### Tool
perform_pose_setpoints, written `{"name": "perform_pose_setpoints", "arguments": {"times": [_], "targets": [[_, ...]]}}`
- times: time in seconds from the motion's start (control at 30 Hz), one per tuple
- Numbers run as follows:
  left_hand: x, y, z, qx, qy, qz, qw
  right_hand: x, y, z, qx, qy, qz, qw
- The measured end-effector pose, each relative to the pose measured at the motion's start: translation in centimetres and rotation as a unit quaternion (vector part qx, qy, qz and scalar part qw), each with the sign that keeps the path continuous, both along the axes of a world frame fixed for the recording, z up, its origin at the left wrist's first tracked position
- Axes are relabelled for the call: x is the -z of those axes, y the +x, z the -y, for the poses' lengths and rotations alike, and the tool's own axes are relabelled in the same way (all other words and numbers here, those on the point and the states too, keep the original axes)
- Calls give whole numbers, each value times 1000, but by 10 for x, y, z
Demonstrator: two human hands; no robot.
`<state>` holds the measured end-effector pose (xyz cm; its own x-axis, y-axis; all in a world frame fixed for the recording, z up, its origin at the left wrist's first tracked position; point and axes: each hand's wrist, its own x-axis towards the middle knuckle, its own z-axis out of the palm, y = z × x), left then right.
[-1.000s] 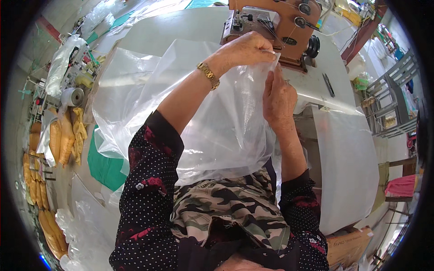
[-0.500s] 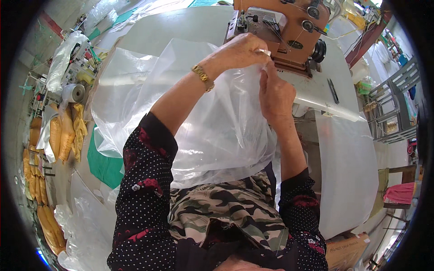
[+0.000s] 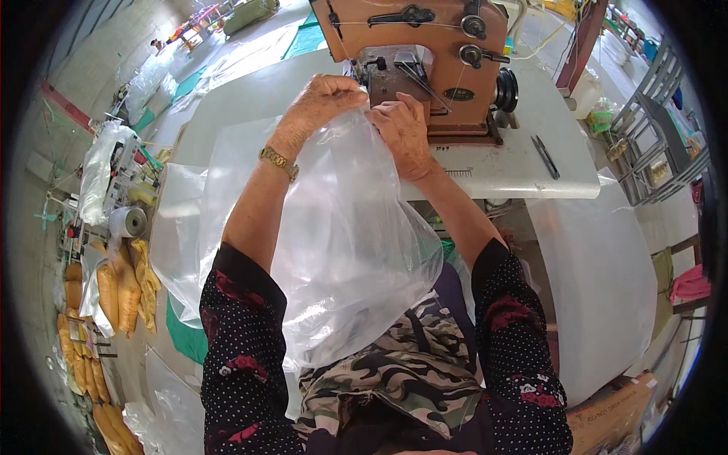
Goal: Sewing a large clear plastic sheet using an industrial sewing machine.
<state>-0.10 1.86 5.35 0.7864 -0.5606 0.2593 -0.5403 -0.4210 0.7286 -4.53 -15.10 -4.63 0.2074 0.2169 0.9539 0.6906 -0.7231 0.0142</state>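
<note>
A large sheet of clear plastic film (image 3: 334,220) hangs from my hands over the table edge and down to my lap. My left hand (image 3: 322,106) pinches its upper edge just left of the sewing machine's needle area. Close by on the right, my right hand (image 3: 403,135) has its fingers curled on the film's corner, the index finger partly raised. The brown sewing machine (image 3: 432,76) stands directly beyond my hands, its metal bed partly hidden by them. Thread runs across the front of its head.
Black tweezers (image 3: 545,157) lie on the white table (image 3: 500,171) right of the machine. Another plastic sheet (image 3: 599,280) hangs off the table's right side. A cardboard box (image 3: 614,413) sits at lower right. Yellow tubular bundles (image 3: 121,292) and a film roll (image 3: 129,221) are at left.
Both hands have moved left with the film's edge, to beside the needle area. The view has shifted, and the film now hangs lower over my lap.
</note>
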Motion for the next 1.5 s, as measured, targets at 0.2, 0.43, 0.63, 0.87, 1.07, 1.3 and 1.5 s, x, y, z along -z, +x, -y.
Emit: {"name": "perform_pose_setpoints", "arguments": {"times": [0.2, 0.43, 0.63, 0.87, 1.07, 1.3, 1.5], "targets": [[12, 16, 0, 0, 2, -27, 1000, 2, 12, -4, 46, 18, 30, 998], [31, 16, 4, -103, -7, 130, 986, 5, 17, -9, 83, -27, 22, 996], [32, 19, -13, -124, 26, 185, 975, 7, 19, -15, 101, -43, 13, 994], [43, 41, -17, -84, -150, 50, 984, 9, 30, -24, 175, -43, 26, 983], [50, 57, -11, -157, -131, 51, 978, 11, 40, -26, 207, -38, 60, 976], [49, 61, -2, -167, -98, 38, 980, 19, 45, -22, 229, -43, 11, 973], [49, 69, -7, -147, -107, 35, 983, 15, 38, -25, 213, -52, -49, 974]]}}
